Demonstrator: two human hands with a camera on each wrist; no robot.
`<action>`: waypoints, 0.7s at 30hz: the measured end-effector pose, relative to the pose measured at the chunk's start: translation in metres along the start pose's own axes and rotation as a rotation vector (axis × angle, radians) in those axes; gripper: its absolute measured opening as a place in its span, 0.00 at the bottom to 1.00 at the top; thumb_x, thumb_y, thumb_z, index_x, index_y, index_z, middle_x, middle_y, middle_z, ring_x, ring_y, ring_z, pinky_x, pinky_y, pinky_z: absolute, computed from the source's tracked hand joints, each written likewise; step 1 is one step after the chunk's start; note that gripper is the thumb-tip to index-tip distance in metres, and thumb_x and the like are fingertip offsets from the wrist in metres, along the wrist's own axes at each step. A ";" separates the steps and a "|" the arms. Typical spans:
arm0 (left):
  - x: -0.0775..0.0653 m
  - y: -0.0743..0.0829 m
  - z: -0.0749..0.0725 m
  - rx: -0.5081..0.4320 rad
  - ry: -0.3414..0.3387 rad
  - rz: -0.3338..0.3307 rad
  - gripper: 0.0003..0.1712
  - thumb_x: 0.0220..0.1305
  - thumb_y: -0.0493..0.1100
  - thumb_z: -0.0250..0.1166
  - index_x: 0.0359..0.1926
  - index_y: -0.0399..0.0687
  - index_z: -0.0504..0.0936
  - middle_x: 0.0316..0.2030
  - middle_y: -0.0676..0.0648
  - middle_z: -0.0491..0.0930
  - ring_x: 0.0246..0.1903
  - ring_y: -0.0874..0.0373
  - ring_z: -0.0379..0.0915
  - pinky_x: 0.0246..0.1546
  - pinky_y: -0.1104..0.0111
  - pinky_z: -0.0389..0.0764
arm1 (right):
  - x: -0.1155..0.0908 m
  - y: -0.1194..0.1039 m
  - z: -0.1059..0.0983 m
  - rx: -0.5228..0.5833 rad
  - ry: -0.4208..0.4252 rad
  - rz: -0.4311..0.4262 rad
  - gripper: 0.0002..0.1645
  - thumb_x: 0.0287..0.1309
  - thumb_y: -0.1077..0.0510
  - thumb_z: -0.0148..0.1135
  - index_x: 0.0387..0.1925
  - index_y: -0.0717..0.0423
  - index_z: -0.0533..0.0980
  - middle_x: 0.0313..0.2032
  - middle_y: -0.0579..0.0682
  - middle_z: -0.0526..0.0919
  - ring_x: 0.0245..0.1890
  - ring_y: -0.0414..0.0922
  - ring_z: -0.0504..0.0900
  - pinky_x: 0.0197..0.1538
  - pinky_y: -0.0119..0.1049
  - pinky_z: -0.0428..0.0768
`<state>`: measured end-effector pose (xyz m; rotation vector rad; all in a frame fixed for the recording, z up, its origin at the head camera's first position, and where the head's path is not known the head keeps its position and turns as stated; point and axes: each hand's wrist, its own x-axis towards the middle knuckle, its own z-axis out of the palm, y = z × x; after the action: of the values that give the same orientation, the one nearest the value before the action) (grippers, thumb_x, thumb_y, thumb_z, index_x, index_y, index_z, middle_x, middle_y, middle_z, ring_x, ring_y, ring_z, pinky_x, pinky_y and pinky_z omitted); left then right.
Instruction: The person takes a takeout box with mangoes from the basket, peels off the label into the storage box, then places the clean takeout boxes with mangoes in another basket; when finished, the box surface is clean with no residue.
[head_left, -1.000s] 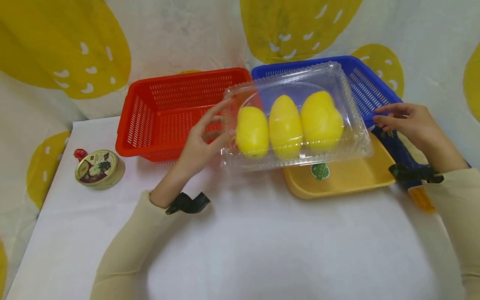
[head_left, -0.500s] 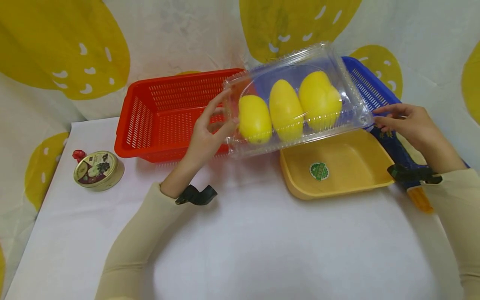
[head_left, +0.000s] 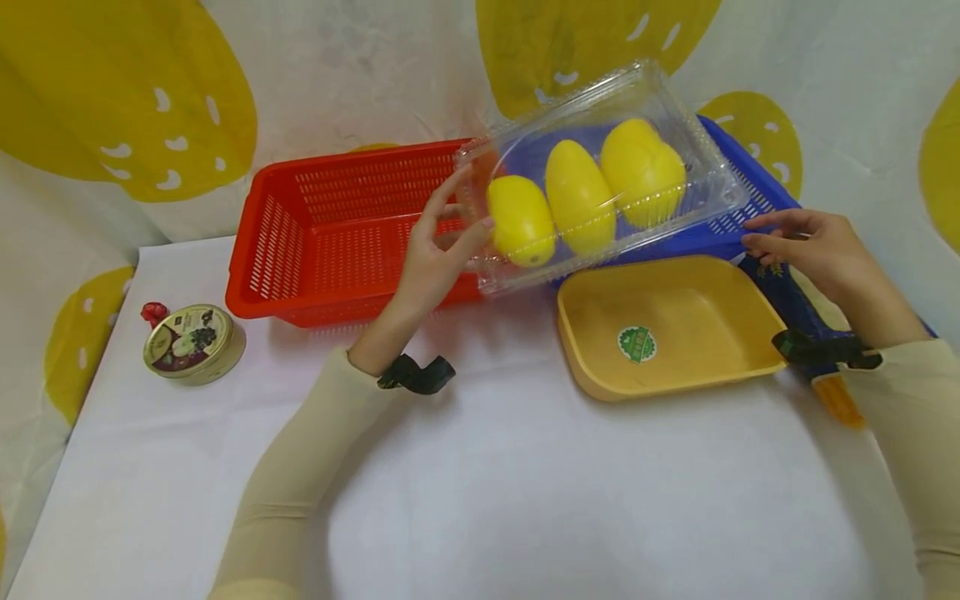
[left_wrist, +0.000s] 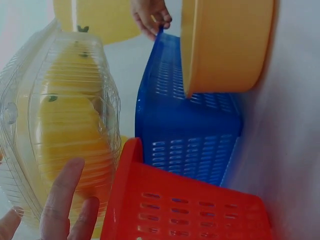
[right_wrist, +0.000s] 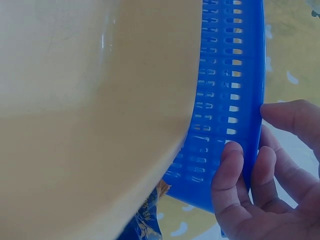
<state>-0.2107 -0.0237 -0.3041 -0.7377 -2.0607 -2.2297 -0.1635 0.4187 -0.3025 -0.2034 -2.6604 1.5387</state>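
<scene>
My left hand (head_left: 431, 262) grips the left end of a clear plastic clamshell box (head_left: 708, 187), thumb on the near side. Three yellow fruits, which look like mangoes (head_left: 579, 196), lie inside it. The box is held up, tilted, in front of the blue basket (head_left: 753, 187). In the left wrist view the fingers (left_wrist: 62, 197) lie against the ribbed wall of the box. My right hand (head_left: 821, 250) pinches the blue basket's right rim; the right wrist view shows thumb and fingers (right_wrist: 230, 165) on either side of that rim. The box hides much of the blue basket.
A red basket (head_left: 262, 242) stands at the back left. A yellow tray (head_left: 690, 333) with a green sticker sits before the blue basket. A dark blue packet (head_left: 798, 312) lies right of it. A round tin (head_left: 195, 342) and a small red object (head_left: 153, 313) stand far left.
My left hand has raised the clamshell box up and back, tilting it more, its left end shifting slightly right. The yellow tray shows more fully. My right hand has stayed at the blue rim.
</scene>
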 end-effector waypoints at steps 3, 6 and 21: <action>0.003 -0.002 0.005 -0.018 0.016 -0.008 0.36 0.66 0.37 0.61 0.73 0.50 0.61 0.53 0.41 0.66 0.38 0.46 0.81 0.32 0.63 0.86 | 0.000 0.001 0.001 0.006 0.003 -0.001 0.14 0.61 0.60 0.65 0.32 0.32 0.83 0.24 0.36 0.83 0.24 0.32 0.81 0.29 0.22 0.79; 0.006 -0.003 0.011 -0.031 0.041 -0.023 0.36 0.66 0.37 0.61 0.73 0.52 0.61 0.51 0.43 0.66 0.36 0.49 0.80 0.32 0.64 0.86 | 0.001 0.001 0.001 0.002 0.005 0.008 0.16 0.61 0.62 0.64 0.32 0.31 0.83 0.24 0.35 0.83 0.24 0.32 0.80 0.29 0.22 0.79; 0.026 -0.009 0.042 -0.035 0.074 -0.098 0.38 0.66 0.42 0.64 0.73 0.56 0.59 0.46 0.45 0.66 0.29 0.56 0.78 0.33 0.65 0.86 | 0.001 0.002 -0.001 0.014 -0.009 0.038 0.08 0.59 0.56 0.68 0.37 0.37 0.84 0.27 0.39 0.84 0.26 0.33 0.82 0.31 0.23 0.80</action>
<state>-0.2227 0.0250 -0.3031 -0.5584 -2.0715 -2.3118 -0.1638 0.4207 -0.3037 -0.2485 -2.6672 1.5727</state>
